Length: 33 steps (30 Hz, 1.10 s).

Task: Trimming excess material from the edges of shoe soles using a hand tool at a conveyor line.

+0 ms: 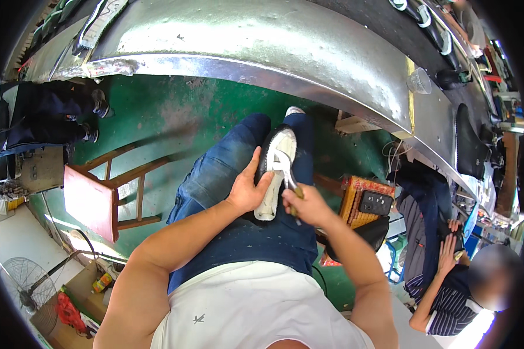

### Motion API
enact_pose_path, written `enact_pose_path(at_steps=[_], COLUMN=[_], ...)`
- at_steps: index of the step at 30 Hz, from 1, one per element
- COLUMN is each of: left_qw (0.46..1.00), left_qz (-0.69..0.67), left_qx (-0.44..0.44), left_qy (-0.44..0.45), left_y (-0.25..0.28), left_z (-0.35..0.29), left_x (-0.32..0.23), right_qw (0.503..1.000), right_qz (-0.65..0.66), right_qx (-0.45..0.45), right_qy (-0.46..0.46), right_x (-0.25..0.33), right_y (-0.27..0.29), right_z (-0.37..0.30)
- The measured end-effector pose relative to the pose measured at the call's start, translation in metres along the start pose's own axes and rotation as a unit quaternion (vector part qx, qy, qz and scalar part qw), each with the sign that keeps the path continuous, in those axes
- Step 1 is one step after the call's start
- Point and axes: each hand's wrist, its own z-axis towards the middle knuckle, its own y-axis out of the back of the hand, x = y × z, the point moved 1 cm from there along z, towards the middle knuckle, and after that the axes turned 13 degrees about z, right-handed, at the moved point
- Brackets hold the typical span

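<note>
A shoe point(266, 207) lies sole up across my thighs, its pale underside toward me and a dark edge around the toe end. My left hand point(249, 189) grips its left side, fingers along the edge and thumb on the underside. In my right hand point(308, 205) is a pair of pincers point(289, 174), fingers wrapped round the handles. The metal head of the pincers reaches over the middle of the shoe. Whether its jaws bite on anything cannot be made out.
A metal-topped bench point(262, 35) curves across the front, with a clear plastic cup point(419, 81) and dark shoes point(468, 142) at right. A wooden stool point(90, 200) lies tipped at left. Beside my right leg sits a woven seat point(355, 218) with a black phone point(375, 203). Another person point(454, 302) works at right.
</note>
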Motion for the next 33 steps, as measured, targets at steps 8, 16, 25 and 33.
enact_pose_path(at_steps=[8, 16, 25, 33], left_qw=[0.992, 0.995, 0.989, 0.994], left_qz=[0.064, 0.083, 0.106, 0.087], left_qx=[0.009, 0.047, 0.04, 0.043], left_qy=[-0.11, -0.034, -0.1, -0.055], left_y=[0.008, 0.006, 0.007, 0.016], left_z=[0.01, -0.001, 0.008, 0.024], left_x=[0.006, -0.015, -0.007, -0.004], right_qw=[0.938, 0.992, 0.991, 0.986], right_qz=[0.34, 0.03, 0.135, 0.16], right_qx=[-0.062, 0.103, 0.025, 0.028], right_qy=[-0.029, -0.069, 0.008, -0.031], right_x=[-0.023, 0.036, -0.018, 0.013], right_y=[0.015, 0.043, 0.004, 0.037], right_z=[0.002, -0.02, 0.005, -0.011])
